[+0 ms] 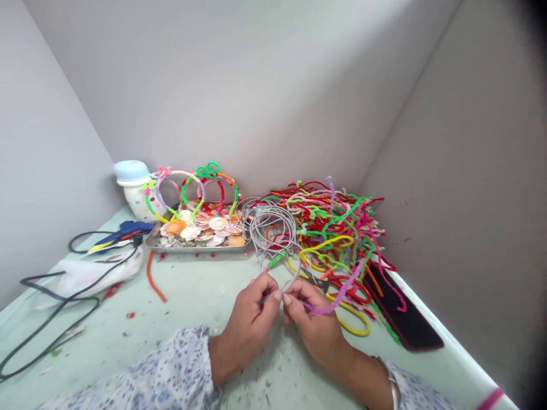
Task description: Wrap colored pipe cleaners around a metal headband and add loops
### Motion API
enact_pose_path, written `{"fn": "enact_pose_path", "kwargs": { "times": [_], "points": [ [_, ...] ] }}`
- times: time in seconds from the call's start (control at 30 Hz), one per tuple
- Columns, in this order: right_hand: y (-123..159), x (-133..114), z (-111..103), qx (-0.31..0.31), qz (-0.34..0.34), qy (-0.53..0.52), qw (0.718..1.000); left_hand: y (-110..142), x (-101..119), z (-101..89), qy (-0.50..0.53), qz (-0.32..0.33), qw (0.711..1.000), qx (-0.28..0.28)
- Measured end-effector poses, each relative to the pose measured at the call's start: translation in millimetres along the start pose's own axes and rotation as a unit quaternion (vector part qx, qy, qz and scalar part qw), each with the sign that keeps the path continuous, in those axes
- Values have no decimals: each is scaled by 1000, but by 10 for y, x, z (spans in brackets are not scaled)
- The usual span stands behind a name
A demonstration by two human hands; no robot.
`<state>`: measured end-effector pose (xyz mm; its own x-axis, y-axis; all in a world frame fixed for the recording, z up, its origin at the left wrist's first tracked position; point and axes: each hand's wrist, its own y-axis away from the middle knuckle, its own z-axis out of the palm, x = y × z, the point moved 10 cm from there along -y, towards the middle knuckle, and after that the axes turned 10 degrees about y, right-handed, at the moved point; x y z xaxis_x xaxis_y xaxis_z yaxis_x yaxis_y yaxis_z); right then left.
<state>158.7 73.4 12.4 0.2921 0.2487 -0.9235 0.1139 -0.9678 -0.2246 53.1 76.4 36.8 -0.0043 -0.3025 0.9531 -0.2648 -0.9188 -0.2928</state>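
Head view:
1. The left hand pinched a thin, bendy grey strip with its fingers.
2. The right hand had fingers squeezed on a long, fuzzy purple stem.
3. The strip was above the pale green table.

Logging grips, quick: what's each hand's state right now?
Left hand: closed, pinching the grey band.
Right hand: closed, pinching the purple strand beside that band.
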Motion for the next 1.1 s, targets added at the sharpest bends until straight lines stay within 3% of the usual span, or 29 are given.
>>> {"fn": "enact_pose_path", "kwargs": {
  "times": [0.47, 1.1],
  "points": [
    [-17, -38, -14, 6, -7, 13, 1000, -4, -9, 16, 13, -7, 1000, -2],
    [-33, 31, 0, 4, -1, -8, 1000, -30, -3, -3, -116, 4, 993, 15]
  ]
}}
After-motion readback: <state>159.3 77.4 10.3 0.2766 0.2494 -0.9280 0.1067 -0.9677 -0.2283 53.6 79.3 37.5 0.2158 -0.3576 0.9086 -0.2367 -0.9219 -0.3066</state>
